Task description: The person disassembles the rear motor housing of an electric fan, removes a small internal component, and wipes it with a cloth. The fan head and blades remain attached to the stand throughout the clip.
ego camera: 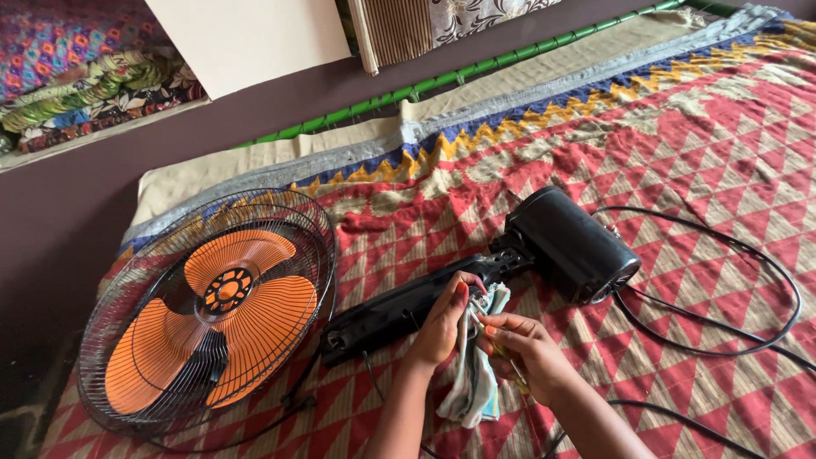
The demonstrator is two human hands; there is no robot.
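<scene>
A black fan motor housing with a long black neck lies on a red patterned blanket. My left hand rests on the neck and pinches a pale striped cloth against it. My right hand is just right of it, fingers closed on a thin yellowish tool and touching the cloth. The cloth hangs down between both wrists.
A wire fan guard with orange blades lies at the left. Black power cord loops to the right of the motor. A green pole and folded fabrics lie beyond the blanket's far edge.
</scene>
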